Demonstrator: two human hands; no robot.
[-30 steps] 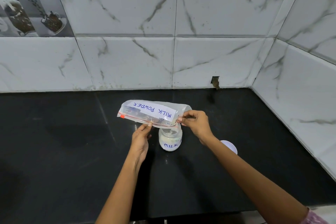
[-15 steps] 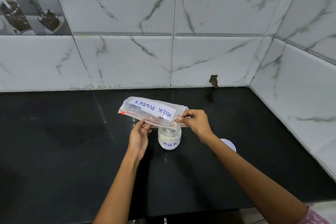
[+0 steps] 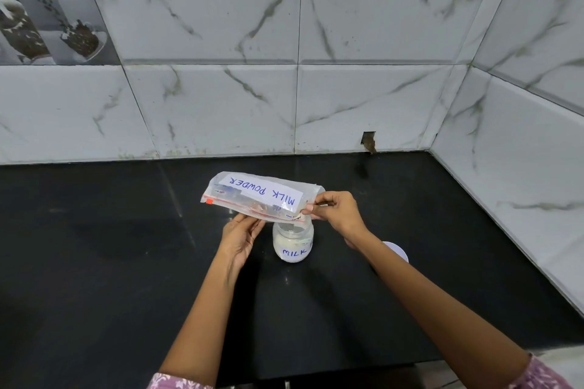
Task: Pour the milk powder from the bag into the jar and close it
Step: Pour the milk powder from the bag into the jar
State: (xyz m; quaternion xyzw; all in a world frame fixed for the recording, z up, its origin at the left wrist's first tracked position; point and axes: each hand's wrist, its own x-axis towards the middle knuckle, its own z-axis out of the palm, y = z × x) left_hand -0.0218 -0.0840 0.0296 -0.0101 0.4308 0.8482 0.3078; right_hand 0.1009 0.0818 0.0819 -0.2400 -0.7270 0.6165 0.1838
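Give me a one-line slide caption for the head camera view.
Both hands hold a MILK POWDER bag tipped over an open jar on a black counter, lid lying nearby.

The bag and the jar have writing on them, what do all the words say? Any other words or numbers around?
"MILK POWDER": blue handwriting on the white label on the bag, upside down from this view.
"MILK": blue handwriting on the jar; anything after it is turned out of sight.
Tiny print along the bag's zip strip, by the red mark: too small to read.
Nothing readable on the lid, the counter or the wall tiles.
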